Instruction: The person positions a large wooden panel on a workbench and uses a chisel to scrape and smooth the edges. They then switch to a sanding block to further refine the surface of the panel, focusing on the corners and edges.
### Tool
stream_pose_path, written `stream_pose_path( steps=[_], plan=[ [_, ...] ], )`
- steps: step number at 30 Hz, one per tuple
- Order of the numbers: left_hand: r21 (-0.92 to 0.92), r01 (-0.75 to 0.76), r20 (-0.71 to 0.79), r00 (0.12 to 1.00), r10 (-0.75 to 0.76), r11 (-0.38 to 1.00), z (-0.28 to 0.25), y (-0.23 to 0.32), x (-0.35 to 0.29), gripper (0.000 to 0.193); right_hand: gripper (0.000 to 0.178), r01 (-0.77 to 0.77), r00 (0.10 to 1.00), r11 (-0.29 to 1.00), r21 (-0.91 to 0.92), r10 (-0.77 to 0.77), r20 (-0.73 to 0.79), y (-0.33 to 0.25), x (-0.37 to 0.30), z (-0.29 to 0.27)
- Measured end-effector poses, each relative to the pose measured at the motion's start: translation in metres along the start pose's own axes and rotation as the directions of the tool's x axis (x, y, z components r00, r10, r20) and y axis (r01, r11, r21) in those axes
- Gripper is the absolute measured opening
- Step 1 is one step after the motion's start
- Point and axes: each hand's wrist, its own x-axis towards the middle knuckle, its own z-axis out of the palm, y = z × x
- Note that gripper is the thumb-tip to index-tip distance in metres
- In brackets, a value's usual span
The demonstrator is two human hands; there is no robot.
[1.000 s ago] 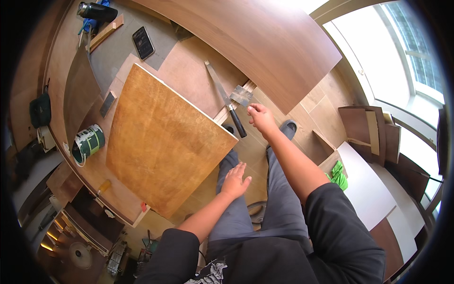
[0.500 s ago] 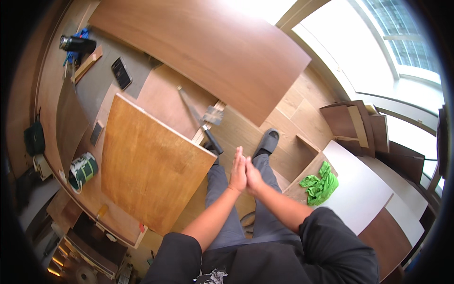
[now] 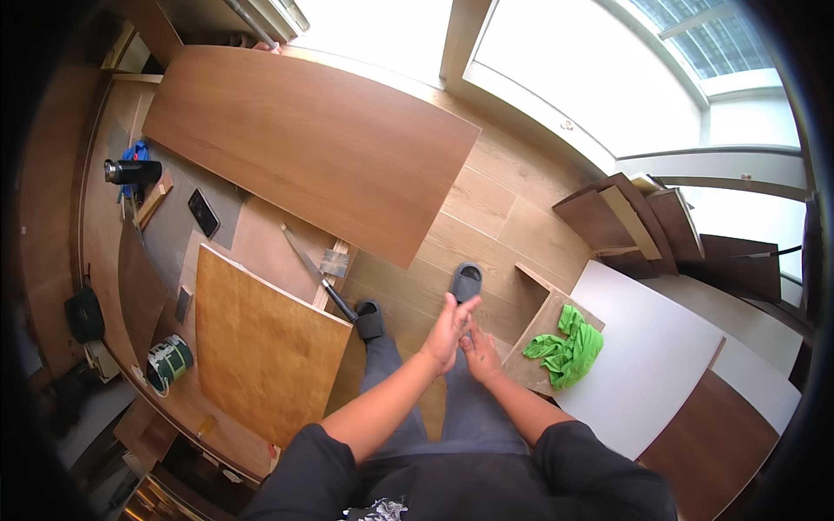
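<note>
My left hand (image 3: 443,336) and my right hand (image 3: 481,356) are pressed against each other in front of my legs, palms facing. Their fingers are stretched out and overlap slightly, and I see nothing held between them. Beyond them is my slippered foot (image 3: 466,282). To the left of the hands, a long thin tool with a black handle (image 3: 339,300) lies beside an upright-edged yellow-brown wooden board (image 3: 265,347). On the right, a crumpled bright green cloth (image 3: 569,347) rests on a small wooden box (image 3: 532,347).
A large brown panel (image 3: 313,148) spans the far left. Around the bench are a phone (image 3: 204,214), a black bottle (image 3: 135,171) and a green and white can (image 3: 169,365). A white board (image 3: 647,339) lies at right, with dark offcut boards (image 3: 608,221) leaning behind it.
My hands have slid against each other, from neatly aligned to crossed at the fingertips. The view has shifted, so the large panel now shows whole and further left.
</note>
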Motion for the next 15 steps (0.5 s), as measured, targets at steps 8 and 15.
stream_pose_path(
  steps=[8,15],
  plan=[
    [0.937,-0.232,0.117,0.913,0.391,0.261,-0.052,-0.09,0.041,0.084,0.092,-0.278,0.951,-0.011,0.961,0.138,0.276,-0.068,0.019,-0.069],
    [0.06,0.057,-0.278,0.96,-0.038,0.997,0.038,-0.034,0.057,0.079,0.071,0.414,0.871,0.867,0.278,-0.289,-0.398,-0.024,0.017,-0.035]
  ],
)
